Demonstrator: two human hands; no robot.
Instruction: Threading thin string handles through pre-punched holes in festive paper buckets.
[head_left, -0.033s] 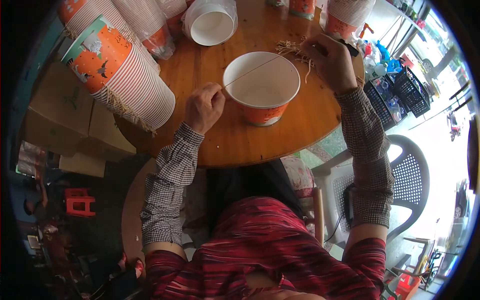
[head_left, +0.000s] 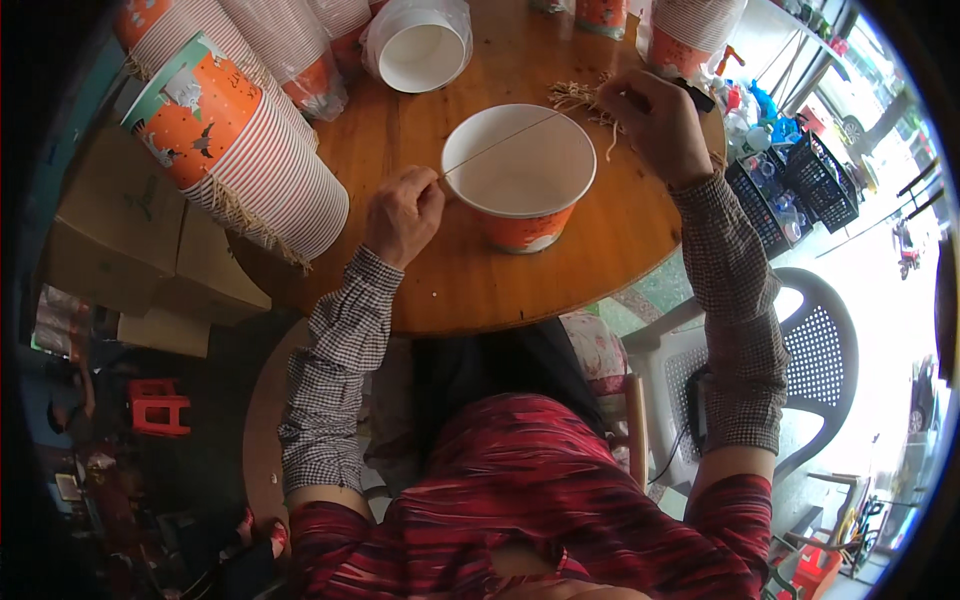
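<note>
An orange paper bowl (head_left: 520, 175) with a white inside stands upright in the middle of a round wooden table (head_left: 480, 290). A thin pale string (head_left: 500, 145) runs taut across the bowl's mouth from rim to rim. My left hand (head_left: 403, 213) pinches its near-left end just beside the bowl. My right hand (head_left: 660, 125) holds the far-right end beyond the rim. A loose bundle of tan strings (head_left: 578, 97) lies on the table by my right hand. A small dark object (head_left: 700, 95) pokes out behind that hand.
Long stacks of orange paper bowls (head_left: 240, 150) lie on their sides at the left and back. A wrapped stack of white bowls (head_left: 420, 50) sits behind. Cardboard boxes (head_left: 120, 230) and a red stool (head_left: 160, 405) are left; a plastic chair (head_left: 800, 350) and black baskets (head_left: 790, 180) are right.
</note>
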